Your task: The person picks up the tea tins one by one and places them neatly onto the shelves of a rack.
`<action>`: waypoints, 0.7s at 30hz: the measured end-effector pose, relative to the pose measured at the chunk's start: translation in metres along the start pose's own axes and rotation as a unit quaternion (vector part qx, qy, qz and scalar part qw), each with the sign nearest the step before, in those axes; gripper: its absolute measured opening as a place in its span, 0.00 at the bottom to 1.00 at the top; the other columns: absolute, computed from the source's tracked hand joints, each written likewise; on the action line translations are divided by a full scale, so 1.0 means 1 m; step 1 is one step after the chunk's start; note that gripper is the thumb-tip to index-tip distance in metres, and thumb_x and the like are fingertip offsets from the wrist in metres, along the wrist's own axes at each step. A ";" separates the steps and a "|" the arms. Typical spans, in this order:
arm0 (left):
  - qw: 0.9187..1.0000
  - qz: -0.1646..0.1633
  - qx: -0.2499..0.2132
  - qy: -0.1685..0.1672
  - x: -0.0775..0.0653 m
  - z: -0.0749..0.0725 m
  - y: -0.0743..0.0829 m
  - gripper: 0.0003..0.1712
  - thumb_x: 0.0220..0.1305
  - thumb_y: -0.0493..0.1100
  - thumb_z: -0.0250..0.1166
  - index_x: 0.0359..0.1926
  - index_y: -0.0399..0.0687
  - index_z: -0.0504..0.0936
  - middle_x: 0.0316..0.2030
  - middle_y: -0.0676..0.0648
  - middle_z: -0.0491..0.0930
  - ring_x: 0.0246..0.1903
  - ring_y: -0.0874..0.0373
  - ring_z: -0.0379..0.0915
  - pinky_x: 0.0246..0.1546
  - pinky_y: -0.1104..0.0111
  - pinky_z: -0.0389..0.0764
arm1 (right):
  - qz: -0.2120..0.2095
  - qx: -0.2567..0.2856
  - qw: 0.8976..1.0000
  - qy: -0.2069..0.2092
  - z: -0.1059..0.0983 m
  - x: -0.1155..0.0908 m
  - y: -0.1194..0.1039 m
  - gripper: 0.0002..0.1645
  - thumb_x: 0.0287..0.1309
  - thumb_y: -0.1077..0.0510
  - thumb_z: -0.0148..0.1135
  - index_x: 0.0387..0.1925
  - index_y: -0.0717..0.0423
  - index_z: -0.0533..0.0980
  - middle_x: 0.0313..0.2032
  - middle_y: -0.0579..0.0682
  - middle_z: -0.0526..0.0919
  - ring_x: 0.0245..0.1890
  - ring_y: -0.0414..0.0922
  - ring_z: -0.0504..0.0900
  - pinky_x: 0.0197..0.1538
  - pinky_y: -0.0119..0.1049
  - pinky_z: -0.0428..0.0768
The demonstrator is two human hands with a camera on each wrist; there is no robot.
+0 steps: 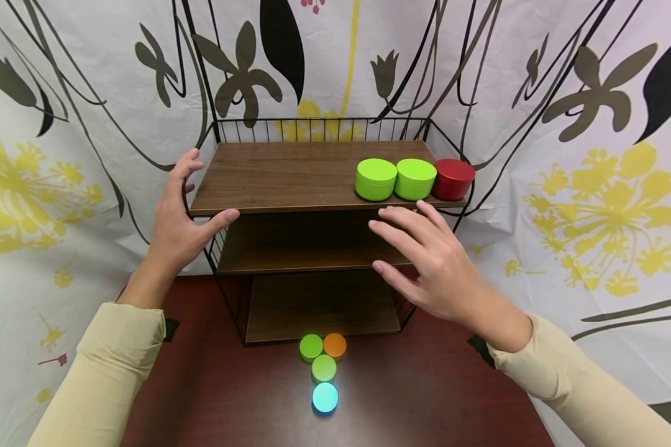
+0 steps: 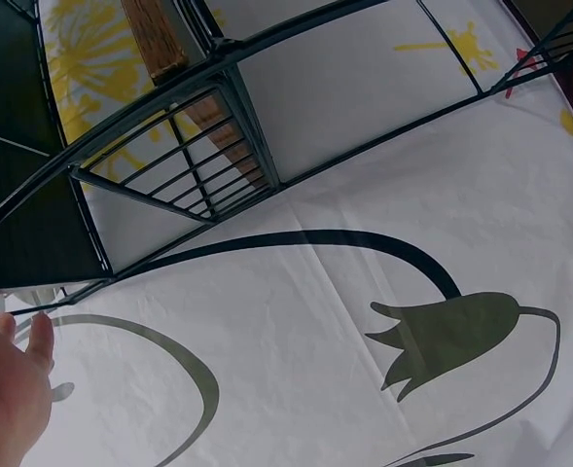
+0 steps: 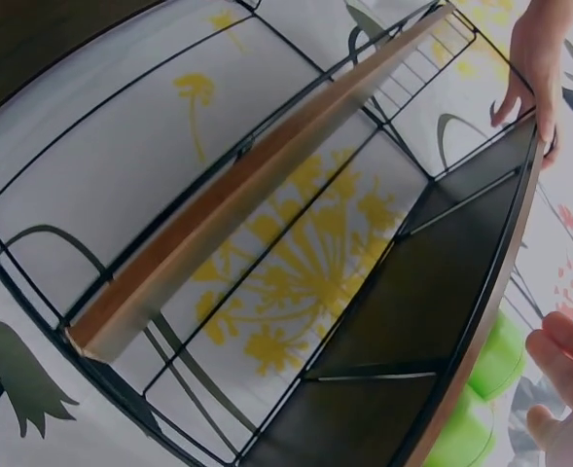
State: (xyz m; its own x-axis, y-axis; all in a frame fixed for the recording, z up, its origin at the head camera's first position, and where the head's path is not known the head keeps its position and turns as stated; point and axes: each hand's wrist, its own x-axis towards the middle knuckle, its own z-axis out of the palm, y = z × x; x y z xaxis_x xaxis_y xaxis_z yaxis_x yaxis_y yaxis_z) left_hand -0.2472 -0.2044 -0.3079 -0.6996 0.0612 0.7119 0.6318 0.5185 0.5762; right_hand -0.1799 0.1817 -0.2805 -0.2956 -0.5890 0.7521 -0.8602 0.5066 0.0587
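Plainly gripping nothing with either hand. Have the left hand [image 1: 179, 208] around the left front corner of a three-tier wire rack [image 2: 230, 49], with the thumb spread wide from the fingers; cannot tell whether touching the rack. Have the right hand [image 1: 433, 264] before the right part of the top board [image 1: 291, 174], with fingers parted and gently bent, near two lidded light-green tubs, first [image 1: 376, 180] and second [image 1: 415, 179].

Can see these tubs side by side on that board, short and cylindrical, smooth-sided with flat tops and a faint lid seam, then a glossier dark-red tub [image 1: 453, 180] just beside them at the right end. Can make out brown wood grain on the top board, likewise on the middle board [image 1: 307, 245] and bottom board [image 1: 321, 307], all set in thin black rods.

Below, on a smooth reddish-brown table [image 1: 229, 391], can see a green tub [image 1: 311, 348] beside an orange tub [image 1: 335, 346], with a pale-green tub [image 1: 324, 369] in front of both and a shiny cyan tub [image 1: 325, 397] nearest the viewer, all round-topped. Behind, notice creased white cloth [image 1: 335, 49] printed with yellow blooms and grey-black stems. Note ribbed-looking beige sleeves [image 1: 128, 338] on both arms.
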 end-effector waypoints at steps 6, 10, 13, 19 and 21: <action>1.000 -0.004 -0.001 -0.002 0.000 0.000 0.001 0.46 0.52 0.48 0.77 0.69 0.48 0.64 0.75 0.53 0.56 0.73 0.60 0.51 0.67 0.51 0.60 | 0.006 0.011 1.000 -0.001 0.005 -0.008 -0.006 0.28 0.71 0.44 0.55 0.57 0.62 0.78 0.57 0.61 0.78 0.60 0.56 0.75 0.67 0.61 0.61; 1.000 -0.005 -0.001 -0.002 0.000 0.000 0.001 0.47 0.51 0.47 0.78 0.69 0.48 0.64 0.75 0.53 0.56 0.73 0.57 0.51 0.66 0.51 0.60 | 0.004 0.018 1.000 0.002 0.010 -0.014 -0.009 0.27 0.70 0.45 0.55 0.57 0.61 0.78 0.57 0.60 0.79 0.59 0.56 0.76 0.68 0.58 0.60; 1.000 -0.006 0.000 -0.001 0.001 -0.001 0.001 0.47 0.51 0.48 0.78 0.69 0.48 0.64 0.75 0.55 0.56 0.73 0.56 0.51 0.66 0.51 0.60 | 0.003 0.025 1.000 0.001 0.015 -0.019 -0.011 0.27 0.70 0.45 0.55 0.58 0.61 0.78 0.57 0.60 0.79 0.59 0.56 0.76 0.69 0.56 0.60; 1.000 -0.003 0.001 -0.002 0.001 0.000 0.001 0.46 0.52 0.48 0.77 0.69 0.48 0.64 0.75 0.54 0.56 0.73 0.59 0.51 0.66 0.51 0.60 | 0.004 0.030 0.999 -0.011 0.027 -0.030 -0.015 0.27 0.70 0.45 0.55 0.58 0.60 0.78 0.57 0.59 0.79 0.59 0.56 0.76 0.70 0.55 0.60; 1.000 -0.002 0.001 -0.003 0.001 0.000 0.001 0.46 0.52 0.48 0.77 0.69 0.48 0.64 0.75 0.54 0.56 0.73 0.58 0.51 0.66 0.51 0.60 | 0.005 0.032 0.999 -0.018 0.031 -0.034 -0.016 0.28 0.71 0.44 0.54 0.59 0.60 0.78 0.58 0.58 0.79 0.59 0.56 0.76 0.70 0.54 0.60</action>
State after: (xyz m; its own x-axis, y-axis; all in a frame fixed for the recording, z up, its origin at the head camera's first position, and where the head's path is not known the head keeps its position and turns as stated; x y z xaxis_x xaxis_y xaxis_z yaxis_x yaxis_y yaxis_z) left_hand -0.2471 -0.2038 -0.3070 -0.7048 0.0638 0.7066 0.6278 0.5199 0.5793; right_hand -0.1692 0.1744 -0.3276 -0.3185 -0.6073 0.7278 -0.8813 0.4725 0.0086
